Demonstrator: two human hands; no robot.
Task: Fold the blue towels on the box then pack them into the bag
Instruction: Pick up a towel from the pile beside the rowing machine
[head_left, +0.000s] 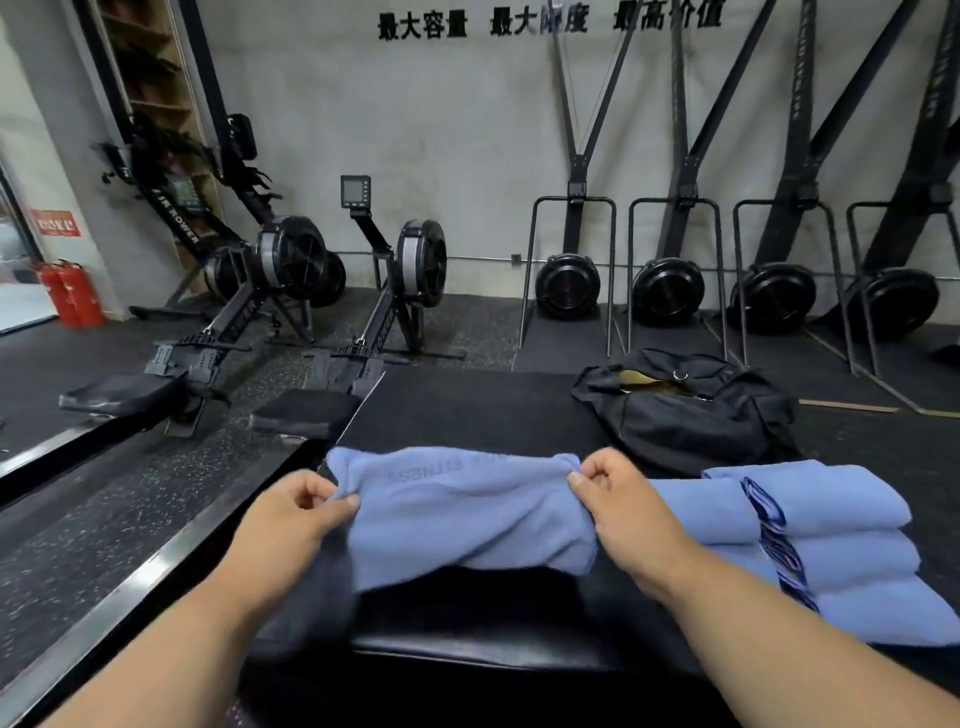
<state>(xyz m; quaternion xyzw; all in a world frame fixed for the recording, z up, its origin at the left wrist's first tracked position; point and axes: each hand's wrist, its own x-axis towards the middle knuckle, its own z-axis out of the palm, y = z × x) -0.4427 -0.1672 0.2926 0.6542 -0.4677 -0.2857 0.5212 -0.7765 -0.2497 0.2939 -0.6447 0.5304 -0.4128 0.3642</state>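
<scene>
Roughly midway, by the look of it. Both hands are pinching one blue towel (462, 514) over the box (467, 410), near its front edge: the left hand (291, 512) grips the towel's left end, the right hand (618, 493) its right end, fingers curled into the cloth. This towel looks only partly folded, its lower edge sagging unevenly. Just to its right, at the box's right edge, lies a pile (836, 551) of folded blue towels, so some folding seems done. The bag (685, 410) sits at the far right corner, unzipped, with no blue showing inside. Packing has probably not started; finishing this fold and loading everything remains.
</scene>
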